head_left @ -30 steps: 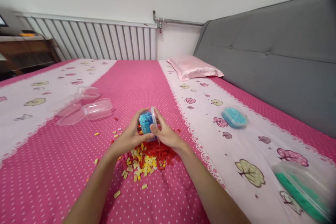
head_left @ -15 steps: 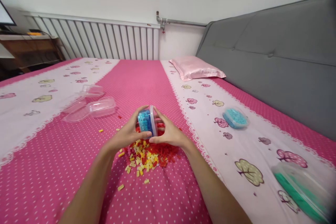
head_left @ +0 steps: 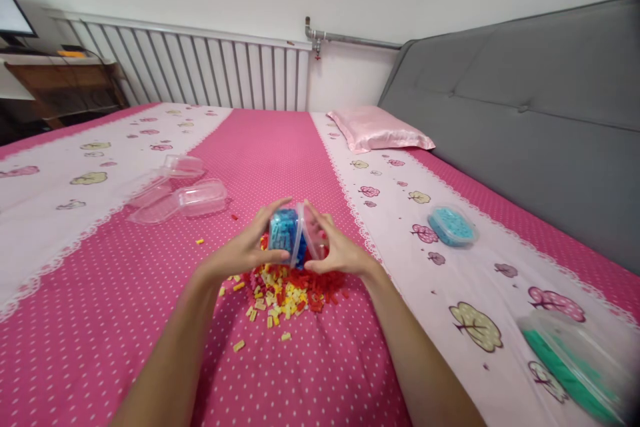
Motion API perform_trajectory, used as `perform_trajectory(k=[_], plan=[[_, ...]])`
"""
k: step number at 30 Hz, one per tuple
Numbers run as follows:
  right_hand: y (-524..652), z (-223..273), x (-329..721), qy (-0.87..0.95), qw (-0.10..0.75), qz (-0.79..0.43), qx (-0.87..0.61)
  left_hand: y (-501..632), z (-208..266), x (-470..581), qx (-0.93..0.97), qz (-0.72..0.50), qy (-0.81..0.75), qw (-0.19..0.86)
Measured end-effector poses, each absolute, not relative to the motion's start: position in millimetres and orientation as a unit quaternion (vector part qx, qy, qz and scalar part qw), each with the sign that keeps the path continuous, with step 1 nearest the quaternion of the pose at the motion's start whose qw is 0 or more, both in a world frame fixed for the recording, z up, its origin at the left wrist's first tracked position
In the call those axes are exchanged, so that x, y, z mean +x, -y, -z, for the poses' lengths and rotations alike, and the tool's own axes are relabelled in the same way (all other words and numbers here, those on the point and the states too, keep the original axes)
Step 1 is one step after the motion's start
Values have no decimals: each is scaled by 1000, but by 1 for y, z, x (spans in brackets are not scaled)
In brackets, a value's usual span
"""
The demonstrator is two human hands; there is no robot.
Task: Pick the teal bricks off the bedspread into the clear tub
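Observation:
My left hand [head_left: 250, 243] is closed around a clear plastic tub [head_left: 284, 227] full of blue building bricks, tipped on its side. Between the fingers and thumb of my right hand [head_left: 340, 250] is the tub's clear lid [head_left: 314, 233]. The lid stands at an angle to the rim, parted from it at the upper right side. Dark blue bricks [head_left: 301, 253] show in the gap at the tub's mouth. Right below lies a loose heap of yellow and red bricks [head_left: 293, 297] on the pink dotted bedspread [head_left: 270, 387].
Several clear plastic containers and lids [head_left: 203, 199] lie at the left. On the right are a closed tub of light blue bricks [head_left: 453, 225] and a larger tub of green bricks [head_left: 570, 367]. A pink pillow [head_left: 377, 128] rests by the grey headboard [head_left: 520, 67].
The lid has come off the tub's rim and swung to the right in my right hand. Dark blue bricks now show at the tub's mouth. The view has shifted slightly.

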State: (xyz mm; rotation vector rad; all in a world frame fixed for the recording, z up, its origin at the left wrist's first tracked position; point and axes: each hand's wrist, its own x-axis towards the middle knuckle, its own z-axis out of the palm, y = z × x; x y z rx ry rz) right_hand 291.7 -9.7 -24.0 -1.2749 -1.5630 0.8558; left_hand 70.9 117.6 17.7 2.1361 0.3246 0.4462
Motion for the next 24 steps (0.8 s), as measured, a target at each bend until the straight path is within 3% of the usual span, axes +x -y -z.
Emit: perform_trajectory(k=[7,18,21,24], plan=[[19,17,306,602,485,-335,-539,-120,-24,62,907,-143,-142,369],[-3,42,312,465,608,-271,-583,-136,-47,29,858,-281,-310,299],[-3,39,312,467,613,-243,-589,-138,-50,21,812,-342,-347,322],[0,31,302,491,614,-196,-586,-134,-46,25,765,-348,-344,419]])
